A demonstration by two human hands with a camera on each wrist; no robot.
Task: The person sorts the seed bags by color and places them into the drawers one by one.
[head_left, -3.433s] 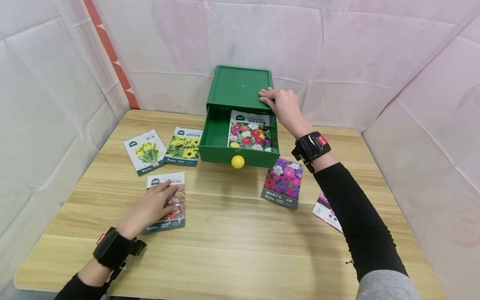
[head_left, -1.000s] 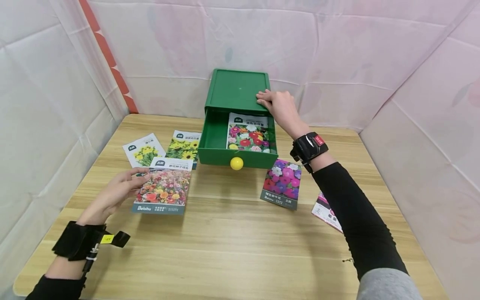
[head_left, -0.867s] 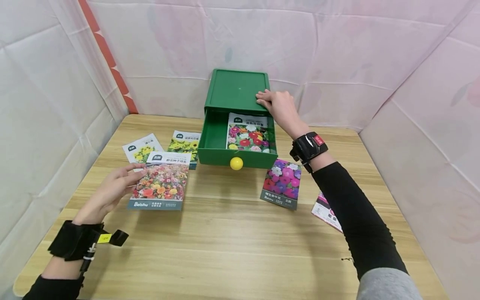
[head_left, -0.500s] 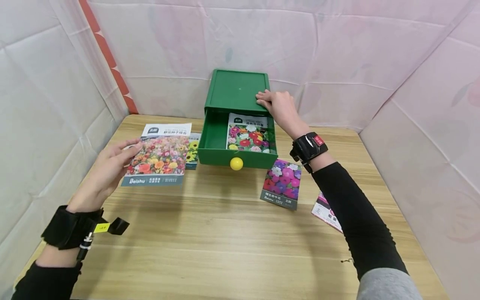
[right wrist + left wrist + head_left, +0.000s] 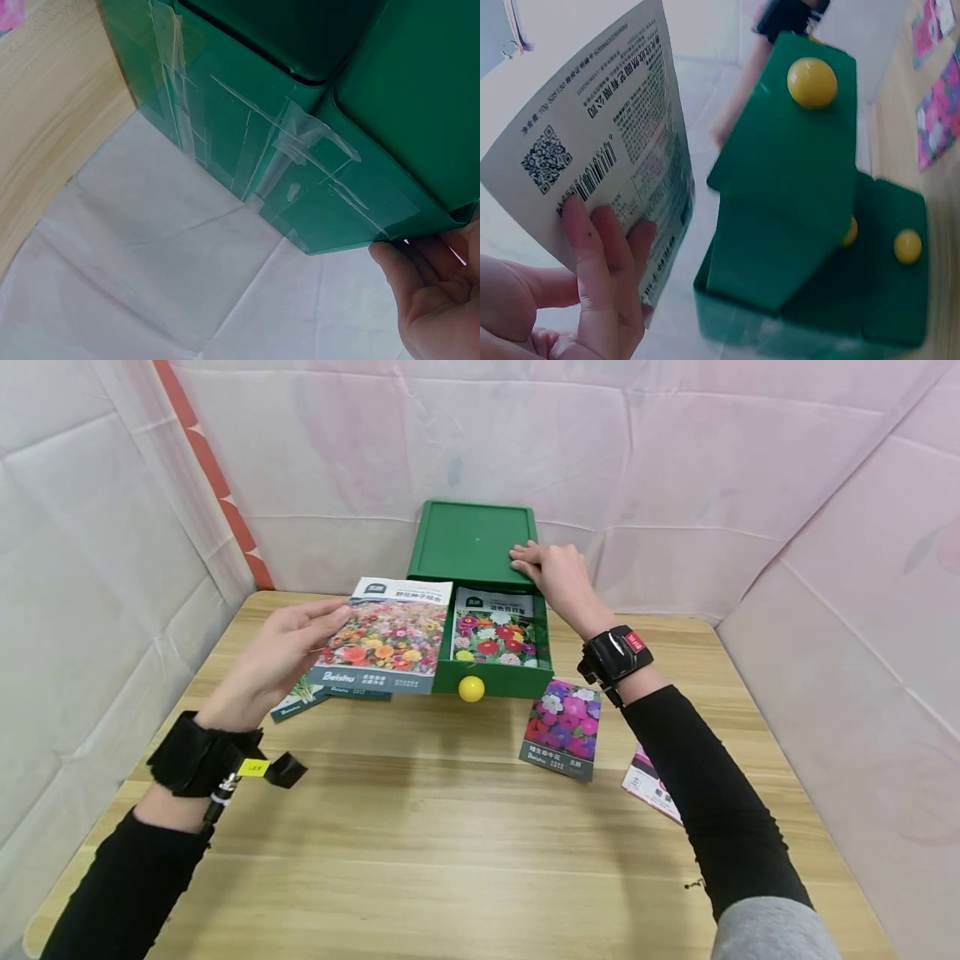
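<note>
Head view: the left hand (image 5: 281,647) pinches a wildflower packet (image 5: 386,635) by its left edge, thumb on top, and holds it in the air over the left half of the open drawer (image 5: 495,672). One packet (image 5: 497,631) already lies in the drawer's right half. The right hand (image 5: 551,572) rests flat on the box top (image 5: 468,535), fingers nearly straight. Three packets (image 5: 558,731) lie wholly in sight on the desk (image 5: 465,843), so most of the stowing seems left.

Left wrist view: fingers (image 5: 592,255) press the packet's printed back (image 5: 592,150), near the drawer front (image 5: 787,195).

Right wrist view: fingertips (image 5: 409,266) touch the box's edge (image 5: 337,247).
</note>
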